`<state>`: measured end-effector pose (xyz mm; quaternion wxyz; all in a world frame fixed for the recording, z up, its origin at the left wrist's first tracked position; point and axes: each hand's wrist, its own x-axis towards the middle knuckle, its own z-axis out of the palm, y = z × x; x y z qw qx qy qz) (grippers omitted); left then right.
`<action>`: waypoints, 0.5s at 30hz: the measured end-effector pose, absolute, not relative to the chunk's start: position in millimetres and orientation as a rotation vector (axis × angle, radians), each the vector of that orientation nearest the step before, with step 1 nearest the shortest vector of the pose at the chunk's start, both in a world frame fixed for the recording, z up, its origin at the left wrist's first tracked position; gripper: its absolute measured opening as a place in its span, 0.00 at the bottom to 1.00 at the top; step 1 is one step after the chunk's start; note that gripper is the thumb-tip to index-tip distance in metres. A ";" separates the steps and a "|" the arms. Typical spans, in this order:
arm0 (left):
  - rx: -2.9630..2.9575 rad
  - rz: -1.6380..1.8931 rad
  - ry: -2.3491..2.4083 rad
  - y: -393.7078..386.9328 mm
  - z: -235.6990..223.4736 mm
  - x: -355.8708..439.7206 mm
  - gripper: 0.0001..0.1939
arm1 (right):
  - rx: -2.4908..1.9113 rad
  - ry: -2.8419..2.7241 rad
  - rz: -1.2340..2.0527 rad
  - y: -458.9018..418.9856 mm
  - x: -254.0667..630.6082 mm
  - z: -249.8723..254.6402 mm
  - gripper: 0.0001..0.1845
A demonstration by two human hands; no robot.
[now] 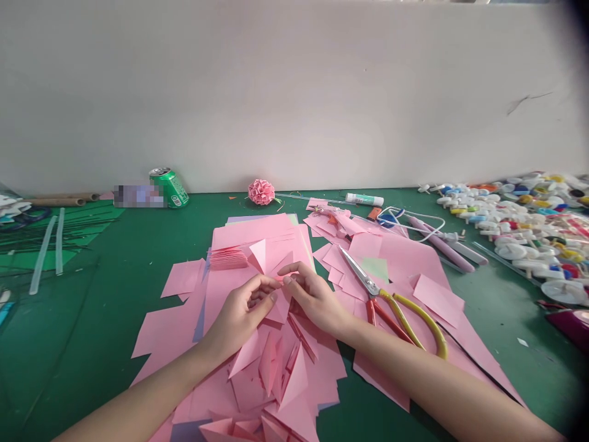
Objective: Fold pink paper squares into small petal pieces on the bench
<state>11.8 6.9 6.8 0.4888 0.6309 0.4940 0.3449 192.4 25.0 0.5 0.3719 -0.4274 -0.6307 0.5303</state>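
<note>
Between my two hands is a small piece of pink paper (278, 279), pinched at the fingertips. My left hand (251, 304) is closed, thumb against the curled fingers, at the paper's left side. My right hand (309, 293) is closed on the other side, its thumb and index finger at the paper. Below them lie several folded pink paper pieces (271, 362), some standing up in points. A stack of small pink sheets (228, 258) sits just beyond my left hand, on larger pink paper (257, 230).
Yellow-handled scissors (400, 313) lie right of my right hand, on pink sheets. At the back are a pink paper flower ball (261, 192), a green can (169, 187) and a glue stick (364, 199). Plastic pieces (524, 227) heap at right; clear sticks (43, 255) lie at left.
</note>
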 end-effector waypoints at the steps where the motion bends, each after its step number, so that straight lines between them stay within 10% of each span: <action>1: 1.537 0.831 1.198 6.4 6.8 11.9 0.11 | -1.096 -1.620 1.357 25.0 192.5 0.1 0.14; 15: 1.569 0.761 1.221 7.7 5.3 13.4 0.12 | -1.127 -1.756 1.207 26.2 193.2 -4.6 0.07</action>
